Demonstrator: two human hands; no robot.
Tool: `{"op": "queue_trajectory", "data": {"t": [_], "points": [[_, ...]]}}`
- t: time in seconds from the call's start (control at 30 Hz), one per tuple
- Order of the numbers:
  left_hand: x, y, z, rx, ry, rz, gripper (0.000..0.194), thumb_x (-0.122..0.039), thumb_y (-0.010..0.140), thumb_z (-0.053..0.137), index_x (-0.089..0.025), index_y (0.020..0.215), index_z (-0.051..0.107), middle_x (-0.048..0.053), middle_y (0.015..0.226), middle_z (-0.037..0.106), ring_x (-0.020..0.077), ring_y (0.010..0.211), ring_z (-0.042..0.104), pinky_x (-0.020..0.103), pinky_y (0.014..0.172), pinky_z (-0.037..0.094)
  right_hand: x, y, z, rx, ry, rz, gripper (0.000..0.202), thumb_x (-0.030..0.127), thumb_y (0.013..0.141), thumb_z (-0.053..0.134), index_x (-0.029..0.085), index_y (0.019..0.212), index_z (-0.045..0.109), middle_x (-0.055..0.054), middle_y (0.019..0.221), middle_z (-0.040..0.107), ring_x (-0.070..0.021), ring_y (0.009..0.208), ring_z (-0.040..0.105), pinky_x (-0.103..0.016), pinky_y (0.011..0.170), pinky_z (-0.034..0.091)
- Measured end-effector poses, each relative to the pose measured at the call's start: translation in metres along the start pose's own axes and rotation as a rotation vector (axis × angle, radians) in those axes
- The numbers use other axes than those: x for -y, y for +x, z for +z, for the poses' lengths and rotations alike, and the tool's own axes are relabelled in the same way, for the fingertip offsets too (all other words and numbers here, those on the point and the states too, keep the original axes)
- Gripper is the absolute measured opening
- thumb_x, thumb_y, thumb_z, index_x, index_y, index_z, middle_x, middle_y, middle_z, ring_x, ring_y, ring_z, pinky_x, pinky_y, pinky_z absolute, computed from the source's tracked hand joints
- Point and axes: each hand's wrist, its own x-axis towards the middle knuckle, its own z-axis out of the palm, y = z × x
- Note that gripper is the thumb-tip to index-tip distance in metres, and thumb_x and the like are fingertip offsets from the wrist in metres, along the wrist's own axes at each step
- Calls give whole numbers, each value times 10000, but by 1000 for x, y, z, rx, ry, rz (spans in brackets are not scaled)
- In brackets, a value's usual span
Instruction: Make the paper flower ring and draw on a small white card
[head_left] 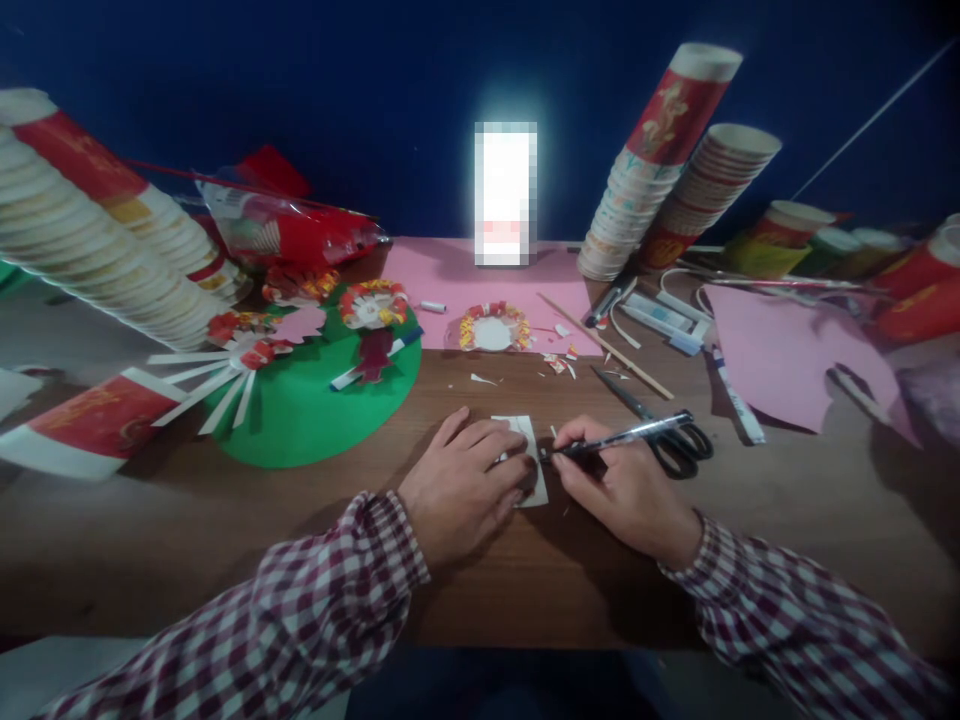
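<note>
My left hand (465,490) lies over a small white piece of paper (534,482) on the wooden table, its fingers laid out flat and covering most of the sheet. A dark line shows near the paper's top edge. In my right hand (630,490) is a pen (637,430) with a dark, shiny barrel; thumb and fingers pinch it low down, and its tip points at the paper's right side, close to my left fingertips. Whether the tip touches the sheet I cannot tell. Just behind my right hand lie black-handled scissors (679,445).
Green card (300,430) with paper-strip flowers (375,303) and a marker (349,377) lies left. Behind are pink paper (435,265), a flower ring (495,332), paper scraps (555,365) and a wooden stick (637,370). Tall paper-cup stacks (112,220) (645,170) flank a lit screen (506,190).
</note>
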Motion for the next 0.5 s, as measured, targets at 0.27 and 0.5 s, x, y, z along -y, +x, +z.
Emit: {"op": "queue_trajectory", "data": {"t": [0.27,0.5], "points": [[1,-1,0,3,-7,-5,207,-266,889,444,-235,1058,561,31,1200,581,220,1167,480,522,1052,236,0,-1,-1,25,-18,-16,50,229,836,503,195,862,529,28,649,563,-125,580,525,-252,572,387],[-3,1,-3,-2,-47,-50,293,-267,867,473,-203,1149,521,63,1205,588,217,1161,489,496,1070,238,-1,1,1,30,10,23,52,238,841,500,196,857,526,30,630,555,-127,564,522,-252,558,388]]}}
